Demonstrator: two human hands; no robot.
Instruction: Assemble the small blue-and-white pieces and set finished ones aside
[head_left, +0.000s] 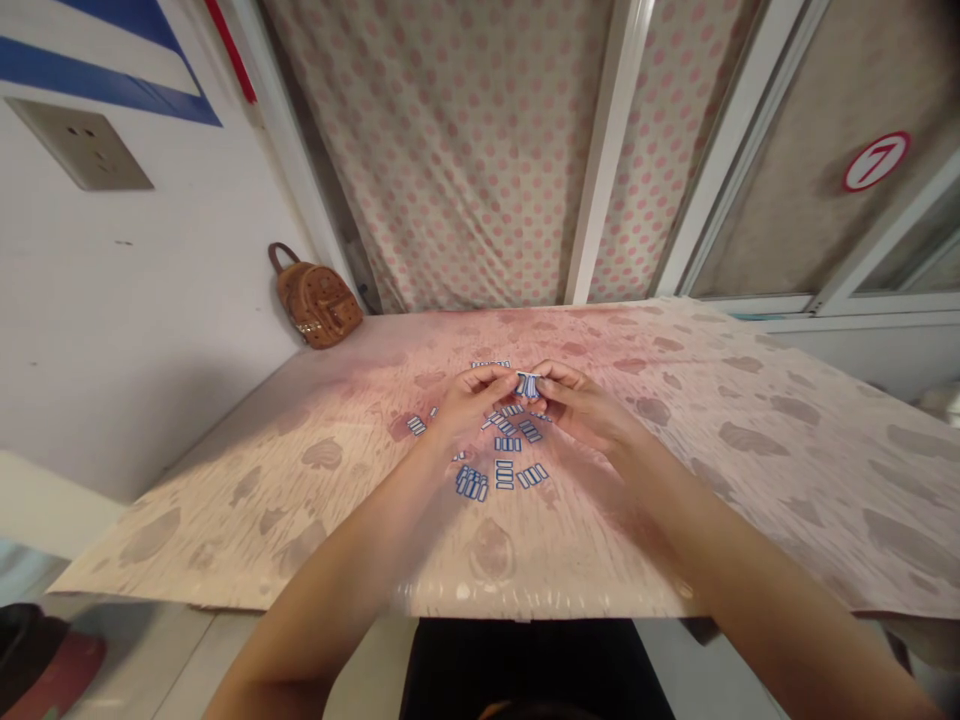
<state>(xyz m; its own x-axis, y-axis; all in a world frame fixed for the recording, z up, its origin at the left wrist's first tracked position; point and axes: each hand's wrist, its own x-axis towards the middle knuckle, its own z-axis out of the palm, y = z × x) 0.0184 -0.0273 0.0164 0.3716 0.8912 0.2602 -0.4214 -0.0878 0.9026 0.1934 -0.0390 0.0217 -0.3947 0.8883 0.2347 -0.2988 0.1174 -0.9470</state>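
Pinched between my two hands is a small blue-and-white striped piece, raised a little above the tabletop. The fingertips of my left hand close on its left side. From the right, my right hand grips the opposite side with thumb and fingers. Several similar striped pieces lie scattered on the table below and around my hands, and some overlap in a small heap nearer me. Behind my left hand, a row of them is partly covered. What the pieces are made of is too small to tell.
A patterned cloth covers the table. At its back left corner a small brown backpack leans against the wall. Dotted curtains and white window frames stand behind the far edge. A wall socket is at left.
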